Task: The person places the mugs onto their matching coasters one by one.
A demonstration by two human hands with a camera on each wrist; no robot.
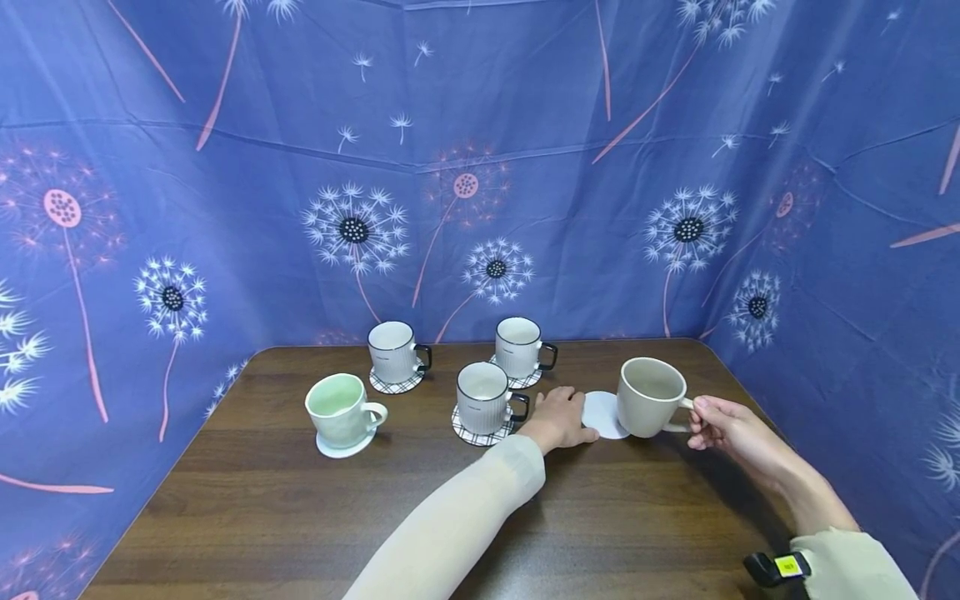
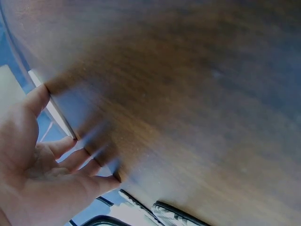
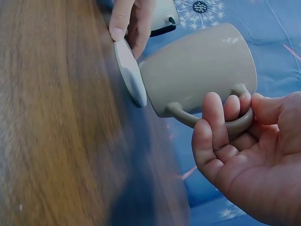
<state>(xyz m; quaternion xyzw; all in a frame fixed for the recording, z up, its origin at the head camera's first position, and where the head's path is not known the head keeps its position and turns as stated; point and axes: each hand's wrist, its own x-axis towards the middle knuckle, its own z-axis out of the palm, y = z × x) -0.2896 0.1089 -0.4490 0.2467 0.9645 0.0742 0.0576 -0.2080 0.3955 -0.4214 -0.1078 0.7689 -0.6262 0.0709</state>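
Note:
My right hand (image 1: 731, 429) pinches the handle of a plain beige mug (image 1: 647, 404), with fingers curled through and round it in the right wrist view. That mug is held just above the table, its base beside and partly over a round white coaster (image 1: 600, 414). At the coaster's left edge is my left hand (image 1: 558, 417). Its thumb and index finger hold the coaster (image 2: 54, 110) at opposite sides of the rim. Close by on the left stands a ribbed white mug (image 1: 482, 404) with a black handle, on a checked coaster (image 1: 480, 437).
Two more ribbed white mugs, a back-left mug (image 1: 393, 354) and a back-middle mug (image 1: 517, 350), stand on checked coasters. A pale green mug (image 1: 339, 408) sits on a white coaster (image 1: 347, 451) at left. Blue dandelion-print cloth (image 1: 570, 208) hangs behind the brown wooden table (image 1: 300, 517).

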